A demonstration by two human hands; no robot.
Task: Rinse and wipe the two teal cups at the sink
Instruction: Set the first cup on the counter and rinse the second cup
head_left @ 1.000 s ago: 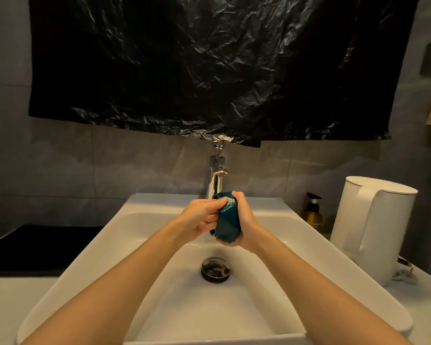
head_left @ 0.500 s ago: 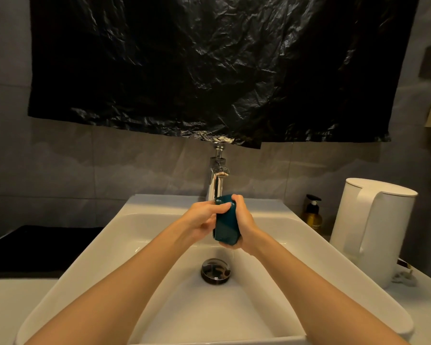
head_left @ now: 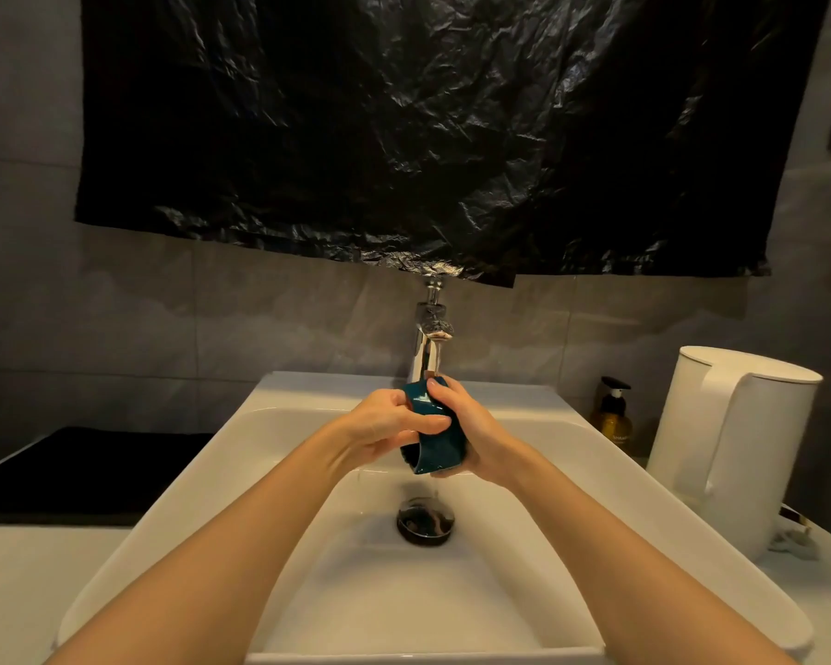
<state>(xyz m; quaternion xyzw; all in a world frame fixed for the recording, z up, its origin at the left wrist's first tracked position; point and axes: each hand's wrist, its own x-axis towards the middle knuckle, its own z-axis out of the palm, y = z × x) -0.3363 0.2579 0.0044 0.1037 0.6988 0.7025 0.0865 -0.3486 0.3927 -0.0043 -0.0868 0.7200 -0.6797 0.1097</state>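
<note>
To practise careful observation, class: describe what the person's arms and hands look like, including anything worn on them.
The left arm and right arm are bare from the bottom edge of the picture up to the wrists; no sleeves show. The left hand and right hand are bare too, without gloves. No watch, bracelet or ring is visible on the parts that show.

Both forearms are stretched to mid-frame; the teal cup (head_left: 440,451) is gripped between left hand (head_left: 380,429) and right hand (head_left: 476,436)
</note>
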